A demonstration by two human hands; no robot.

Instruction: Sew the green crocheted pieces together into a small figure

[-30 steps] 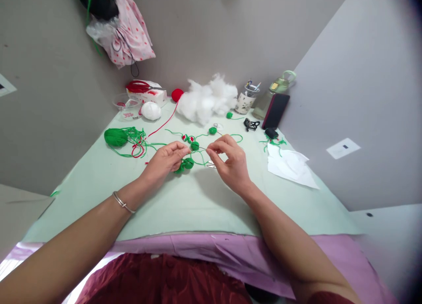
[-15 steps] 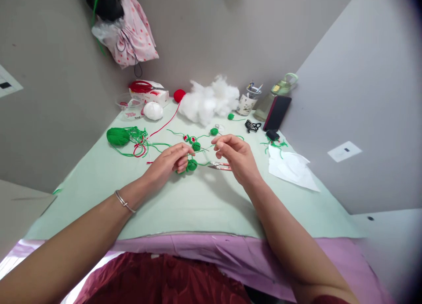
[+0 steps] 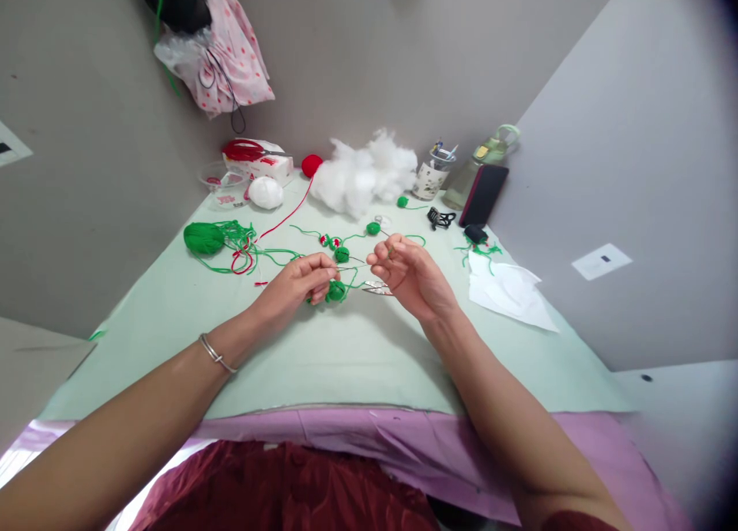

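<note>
Green strand spans the gap between the two hands, its length running crosswise, left to right. Left hand appears to pinch it between thumb and forefinger. Right hand is raised with fingers curled; green shows among them, but whether they grip the strand cannot be told. Lower green ball sits just beside the left fingertips, nearer that hand than the right; contact is unclear. Upper green ball lies just beyond the strand. Scissors are partly hidden beside the right hand.
</note>
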